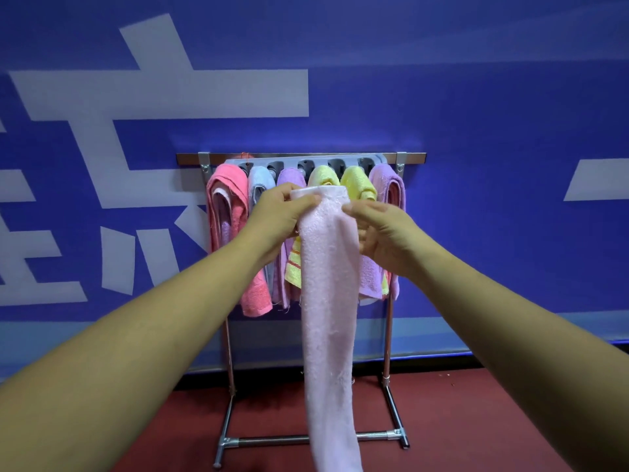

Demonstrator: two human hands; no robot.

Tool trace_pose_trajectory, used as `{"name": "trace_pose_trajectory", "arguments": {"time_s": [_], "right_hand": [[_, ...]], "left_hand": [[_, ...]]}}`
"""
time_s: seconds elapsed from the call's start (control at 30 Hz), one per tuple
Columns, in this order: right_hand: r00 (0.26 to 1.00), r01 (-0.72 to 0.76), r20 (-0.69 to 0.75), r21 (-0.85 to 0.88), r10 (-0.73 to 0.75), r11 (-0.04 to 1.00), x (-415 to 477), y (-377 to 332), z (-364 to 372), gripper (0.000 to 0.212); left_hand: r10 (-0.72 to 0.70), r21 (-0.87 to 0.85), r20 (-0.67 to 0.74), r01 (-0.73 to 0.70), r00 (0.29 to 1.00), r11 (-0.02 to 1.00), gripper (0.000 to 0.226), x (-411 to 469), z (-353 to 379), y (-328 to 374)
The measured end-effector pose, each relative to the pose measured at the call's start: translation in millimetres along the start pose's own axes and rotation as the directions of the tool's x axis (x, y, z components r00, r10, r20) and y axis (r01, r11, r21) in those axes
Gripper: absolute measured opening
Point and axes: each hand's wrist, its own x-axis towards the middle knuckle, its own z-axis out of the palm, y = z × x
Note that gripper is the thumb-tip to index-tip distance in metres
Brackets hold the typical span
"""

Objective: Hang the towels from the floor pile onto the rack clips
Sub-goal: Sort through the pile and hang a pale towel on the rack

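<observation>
A long pale pink towel [328, 301] hangs straight down in front of me, its top edge folded over. My left hand [279, 216] pinches that top edge at its left side, and my right hand [381, 233] grips it at the right. Both hands are held just in front of the metal rack [388, 335]. A grey clip bar [289, 162] runs along the rack's top. From it hang a coral pink towel [228, 206], a light blue towel [259, 180], a lilac towel [291, 177], two yellow towels [357, 180] and a purple towel [388, 185]. The floor pile is out of view.
A blue wall [476, 114] with large white characters stands right behind the rack. The floor [459, 420] is dark red. The rack's base bars [272, 440] spread out on the floor below the hanging towel.
</observation>
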Motion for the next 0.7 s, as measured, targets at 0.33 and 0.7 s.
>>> {"name": "trace_pose_trajectory", "arguments": {"time_s": [0.33,0.7], "right_hand": [[0.993,-0.081,-0.091,-0.008,0.080,0.997,-5,25,10,0.006],[0.960,-0.091,-0.263,0.026,0.094,0.996,7,7,7,0.009]], "left_hand": [[-0.180,-0.268,-0.014,0.170,0.984,0.948,0.031,1,-10,-12],[-0.204,-0.110,0.093,0.214,0.975,0.971,0.013,-37,-7,-68]]}}
